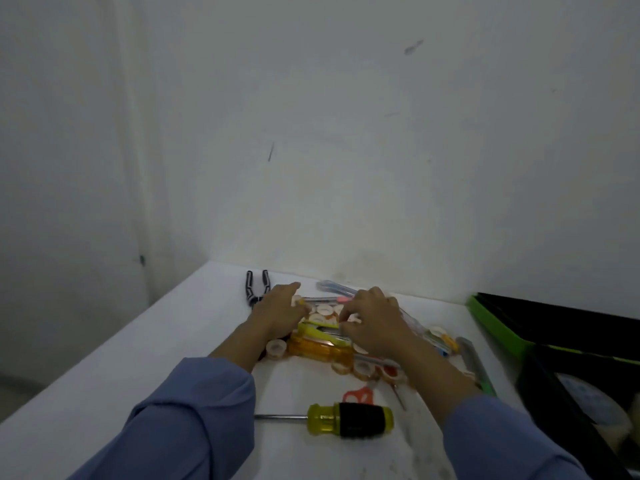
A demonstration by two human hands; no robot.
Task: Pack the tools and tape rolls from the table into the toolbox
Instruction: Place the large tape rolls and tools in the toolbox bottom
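Note:
A pile of small tape rolls (325, 310) and tools lies in the middle of the white table (138, 348). Both hands reach into it. My left hand (277, 310) curls its fingers around a small roll at the pile's left edge. My right hand (374, 320) pinches another small roll above a yellow-green cutter (317, 331) and an orange-handled screwdriver (318, 348). Black-handled pliers (258, 289) lie far left of the pile. A yellow-and-black screwdriver (349, 419) lies nearest me. The green-and-black toolbox (498, 327) stands open at the right.
Red scissors (358, 394) lie between the pile and the near screwdriver. Pens (336, 289) sit along the back by the wall. A grey-and-green tool (472, 362) lies beside the toolbox. A large pale roll (588, 400) shows inside the box. The table's left edge runs diagonally.

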